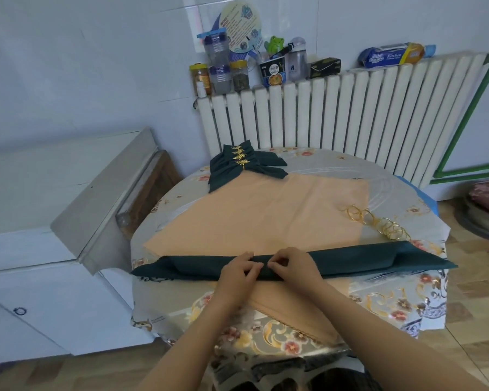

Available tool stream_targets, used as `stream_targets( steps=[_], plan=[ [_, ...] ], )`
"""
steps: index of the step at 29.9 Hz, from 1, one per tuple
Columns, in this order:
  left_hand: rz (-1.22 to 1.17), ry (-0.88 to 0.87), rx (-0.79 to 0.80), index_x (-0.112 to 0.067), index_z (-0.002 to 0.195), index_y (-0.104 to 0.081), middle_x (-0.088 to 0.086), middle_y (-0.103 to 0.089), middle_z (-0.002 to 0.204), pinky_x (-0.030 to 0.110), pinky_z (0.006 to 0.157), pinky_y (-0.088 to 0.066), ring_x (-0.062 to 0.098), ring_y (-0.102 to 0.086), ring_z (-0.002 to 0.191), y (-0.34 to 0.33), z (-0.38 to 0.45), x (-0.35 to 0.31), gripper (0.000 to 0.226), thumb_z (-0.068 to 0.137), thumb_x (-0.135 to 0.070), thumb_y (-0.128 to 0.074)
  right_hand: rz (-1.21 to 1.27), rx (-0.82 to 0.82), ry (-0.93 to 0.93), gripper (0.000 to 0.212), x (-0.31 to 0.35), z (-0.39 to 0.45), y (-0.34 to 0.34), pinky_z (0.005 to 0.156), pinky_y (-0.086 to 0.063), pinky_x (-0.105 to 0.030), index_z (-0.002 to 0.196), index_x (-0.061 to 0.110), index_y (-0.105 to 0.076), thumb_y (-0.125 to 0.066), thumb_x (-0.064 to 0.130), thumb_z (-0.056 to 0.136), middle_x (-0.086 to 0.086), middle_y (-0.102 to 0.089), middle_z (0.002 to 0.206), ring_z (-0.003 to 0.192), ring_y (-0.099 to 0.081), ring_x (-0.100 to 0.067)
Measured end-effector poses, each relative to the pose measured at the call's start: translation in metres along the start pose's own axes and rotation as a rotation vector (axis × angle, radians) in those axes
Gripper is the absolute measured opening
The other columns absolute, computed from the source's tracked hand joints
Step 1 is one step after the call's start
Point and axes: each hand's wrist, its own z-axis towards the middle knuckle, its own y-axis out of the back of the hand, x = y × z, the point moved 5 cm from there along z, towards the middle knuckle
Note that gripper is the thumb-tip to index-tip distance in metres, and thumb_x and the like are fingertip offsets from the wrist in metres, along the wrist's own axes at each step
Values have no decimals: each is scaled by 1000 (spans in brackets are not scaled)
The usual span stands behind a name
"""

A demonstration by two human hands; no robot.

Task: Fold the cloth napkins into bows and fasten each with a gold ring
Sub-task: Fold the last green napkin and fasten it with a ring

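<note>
From the head view, we see the dark green napkin folded into a long band across the near part of the peach cloth. Our left hand and right hand meet at the band's middle, fingers curled, seemingly pinching the fabric. Finished bows sit at the peach cloth's far corner; gold rings lie just off its right edge.

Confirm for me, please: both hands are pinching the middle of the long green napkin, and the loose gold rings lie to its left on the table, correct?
Not quite. In the head view the gold rings lie right of centre, beyond the green napkin. Both the left hand and right hand do pinch its middle.
</note>
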Motion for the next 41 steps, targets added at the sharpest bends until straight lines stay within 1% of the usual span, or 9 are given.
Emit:
stream_targets(
  steps=[4, 11, 15, 22, 26, 29, 33, 37, 41],
  plan=[
    [236, 65, 20, -28, 105, -58, -11, -57, 114, 32, 103, -30, 11, -50, 112, 27, 17, 20, 20, 87, -26, -64, -39, 26, -89, 19, -4, 9, -14, 65, -40, -22, 100, 32, -71, -68, 36, 81, 6, -61, 90, 81, -55, -8],
    [446, 202, 401, -30, 112, -49, -4, -54, 117, 38, 97, -34, 18, -47, 111, 47, 49, 20, 43, 78, -41, -72, -93, 112, -136, 31, 1, 15, -17, 79, -43, -25, 108, 44, -66, -69, 48, 78, 6, -45, 95, 96, -51, -15],
    [519, 242, 489, -20, 109, -51, 1, -55, 115, 35, 87, -43, 20, -51, 104, 46, 57, 9, 48, 74, -40, -76, -181, 193, -170, 38, 6, 17, -19, 88, -39, -26, 116, 50, -58, -65, 54, 79, 5, -40, 100, 107, -46, -18],
    [673, 219, 389, -12, 96, -60, 4, -62, 91, 32, 70, -41, 21, -57, 85, 50, 48, 0, 44, 74, -48, -73, -216, 241, -195, 39, 9, 20, -21, 97, -39, -31, 119, 52, -55, -64, 52, 81, 0, -44, 118, 114, -44, -22],
    [629, 105, 170, -19, 86, -47, 0, -54, 88, 31, 66, -39, 20, -51, 84, 45, 28, -11, 26, 81, -33, -68, -223, 235, -184, 40, 7, 19, -21, 96, -39, -31, 120, 51, -55, -63, 51, 82, -1, -45, 121, 116, -43, -23],
    [428, 5, 59, -17, 82, -45, -1, -49, 86, 32, 64, -36, 22, -50, 82, 36, 8, -12, 13, 82, -16, -57, -216, 233, -172, 35, 5, 20, -22, 95, -37, -30, 121, 50, -55, -57, 47, 87, -3, -46, 122, 117, -42, -24],
    [219, -49, 87, -13, 83, -53, 2, -53, 91, 30, 72, -41, 19, -51, 85, 27, -11, -9, 12, 80, -18, -63, -187, 230, -193, 29, 0, 22, -24, 97, -40, -34, 119, 50, -58, -46, 48, 92, -3, -53, 125, 117, -46, -26],
    [138, 10, 230, -5, 84, -70, 3, -64, 112, 29, 88, -45, 7, -55, 106, 30, -21, -14, 24, 86, -27, -61, -164, 238, -185, 35, 1, 21, -21, 100, -41, -38, 119, 44, -60, -47, 56, 89, -4, -52, 128, 120, -45, -28],
    [173, 116, 499, -20, 96, -74, -5, -39, 148, 33, 96, -39, 15, -49, 118, 36, -25, -24, 31, 93, -39, -50, -193, 263, -174, 48, 7, 15, -17, 103, -38, -37, 122, 44, -57, -59, 63, 78, -4, -45, 129, 124, -40, -28]
  ],
)
